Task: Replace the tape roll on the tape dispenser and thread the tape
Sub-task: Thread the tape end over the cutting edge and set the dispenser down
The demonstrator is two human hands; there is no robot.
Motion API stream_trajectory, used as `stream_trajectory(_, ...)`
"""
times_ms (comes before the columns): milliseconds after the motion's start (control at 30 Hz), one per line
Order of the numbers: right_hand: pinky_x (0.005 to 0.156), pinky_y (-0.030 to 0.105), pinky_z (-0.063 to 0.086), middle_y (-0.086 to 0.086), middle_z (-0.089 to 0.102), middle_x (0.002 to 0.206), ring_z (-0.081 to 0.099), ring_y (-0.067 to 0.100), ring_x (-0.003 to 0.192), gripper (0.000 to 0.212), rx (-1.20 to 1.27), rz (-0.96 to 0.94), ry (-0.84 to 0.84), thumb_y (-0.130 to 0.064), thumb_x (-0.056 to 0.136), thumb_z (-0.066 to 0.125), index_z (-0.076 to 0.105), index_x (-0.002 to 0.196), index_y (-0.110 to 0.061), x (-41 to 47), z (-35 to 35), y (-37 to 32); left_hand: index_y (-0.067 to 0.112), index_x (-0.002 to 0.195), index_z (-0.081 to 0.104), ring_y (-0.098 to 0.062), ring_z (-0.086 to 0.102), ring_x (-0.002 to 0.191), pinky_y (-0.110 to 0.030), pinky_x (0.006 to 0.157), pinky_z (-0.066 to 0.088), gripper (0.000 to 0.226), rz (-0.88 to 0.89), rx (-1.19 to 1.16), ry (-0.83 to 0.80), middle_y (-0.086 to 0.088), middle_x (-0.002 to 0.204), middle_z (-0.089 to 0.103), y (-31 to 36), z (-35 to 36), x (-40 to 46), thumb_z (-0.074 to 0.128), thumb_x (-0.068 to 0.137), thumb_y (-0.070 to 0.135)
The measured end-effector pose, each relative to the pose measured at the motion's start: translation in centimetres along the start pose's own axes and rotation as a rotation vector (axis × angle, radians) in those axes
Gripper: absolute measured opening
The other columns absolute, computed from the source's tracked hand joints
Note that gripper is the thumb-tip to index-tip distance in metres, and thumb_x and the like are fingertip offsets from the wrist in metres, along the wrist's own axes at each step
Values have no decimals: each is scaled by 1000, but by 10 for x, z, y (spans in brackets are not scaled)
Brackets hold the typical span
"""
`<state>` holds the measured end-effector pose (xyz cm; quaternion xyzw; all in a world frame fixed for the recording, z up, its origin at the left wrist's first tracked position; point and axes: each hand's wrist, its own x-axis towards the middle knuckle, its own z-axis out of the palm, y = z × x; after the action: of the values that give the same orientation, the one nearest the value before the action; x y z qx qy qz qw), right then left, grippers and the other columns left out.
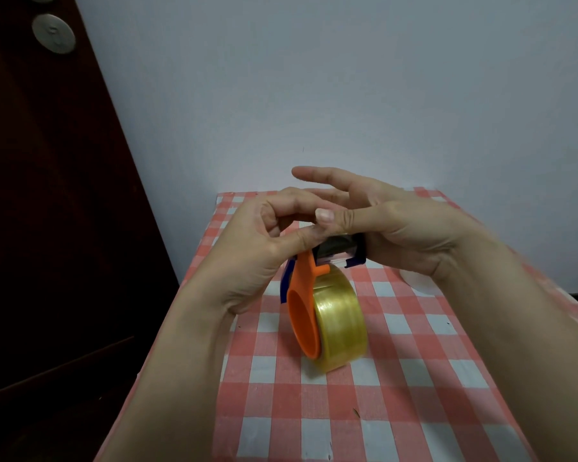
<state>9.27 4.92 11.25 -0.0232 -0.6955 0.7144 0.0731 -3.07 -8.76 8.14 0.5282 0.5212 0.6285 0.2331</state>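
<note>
The light, rigid tape dispenser (306,295) was clamped at its cutter end by both the left hand (264,255) and right hand (397,235), its sticky tape roll (342,325) judged best untouched.

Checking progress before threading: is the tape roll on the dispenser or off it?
On. The yellowish tape roll sits against the orange dispenser wheel, held above the checked tablecloth.

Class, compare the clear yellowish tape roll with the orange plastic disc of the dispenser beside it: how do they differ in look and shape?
The clear yellowish tape roll is glossy and see-through; the orange plastic disc is matte and opaque. The roll is a broad band; the disc is much thinner. The disc runs up into an arm that reaches the left hand; the roll shows no such arm. Both are round and sit side by side above the checked tablecloth.
</note>
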Motion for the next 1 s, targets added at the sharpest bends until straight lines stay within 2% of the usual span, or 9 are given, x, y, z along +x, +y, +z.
stream_trajectory(133, 92, 34, 57, 0, 47, 142, 54, 19, 126, 53, -58, -56, 153, -20, 85, 70, 55, 134, -30, 1, 7, 0, 3, 103, 73, -36, 69, 111, -52, 103, 54, 20, -4, -11, 23, -16, 109, 74, -1, 1, 1, 62, 91, 16)
stream_trajectory(267, 100, 42, 51, -6, 59, 130, 56, 16, 125, 23, -214, -193, 377, -34, 96, 57, 67, 117, -32, 3, 13, 2, 10, 85, 73, -17, 68, 82, -28, 75, 56, 11, -11, -35, 35, -2, 85, 71, 0, 4, 1, 65, 91, 15)
stream_trajectory(367, 104, 43, 48, -8, 73, 111, 65, 9, 111, 44, -272, -229, 544, -48, 103, 33, 72, 105, -27, 1, 14, 1, 14, 76, 72, -10, 67, 75, -21, 68, 55, 11, -18, -68, 71, 2, 79, 70, 1, 5, 1, 68, 85, 20)
stream_trajectory(433, 102, 40, 49, -6, 75, 104, 68, 8, 102, 51, -346, -217, 558, -55, 98, 33, 72, 101, -23, -4, 10, -2, 16, 75, 72, -10, 67, 76, -22, 70, 54, 11, -28, -62, 86, 4, 77, 71, 1, 5, 2, 67, 82, 23)
stream_trajectory(533, 100, 44, 50, 4, 75, 102, 69, 18, 102, 53, -492, -195, 443, -64, 84, 55, 74, 96, -17, -14, 6, -1, 21, 76, 75, -15, 68, 82, -30, 78, 55, 15, -34, -57, 73, 1, 81, 72, 1, 5, 2, 71, 89, 19)
stream_trajectory(600, 97, 45, 54, 9, 75, 96, 71, 23, 97, 42, -491, -216, 407, -53, 77, 66, 73, 91, -15, -17, 7, 0, 19, 82, 76, -19, 69, 87, -34, 83, 56, 14, -35, -61, 72, -2, 84, 73, 1, 5, 2, 64, 89, 19)
stream_trajectory(700, 87, 39, 56, 0, 72, 81, 69, 20, 84, 16, -454, -340, 445, -35, 81, 73, 70, 82, -19, -17, 8, 3, 13, 92, 76, -19, 71, 93, -32, 84, 58, 13, -50, -61, 83, -3, 88, 75, 2, 4, 1, 69, 85, 21)
stream_trajectory(833, 81, 36, 54, -9, 63, 73, 58, 13, 77, 10, -393, -475, 621, -23, 88, 70, 68, 79, -25, -17, 2, 4, 18, 91, 78, -11, 72, 100, -22, 80, 57, 13, -50, 6, 130, 7, 91, 78, 2, 2, -1, 80, 79, 14)
stream_trajectory(1000, 92, 33, 53, -2, 70, 81, 65, 13, 85, 16, -355, -299, 509, -33, 85, 66, 73, 83, -19, -21, 2, 8, 20, 93, 76, -20, 72, 110, -37, 97, 58, 26, -32, 51, 164, -3, 106, 79, 1, 0, -2, 71, 87, -5)
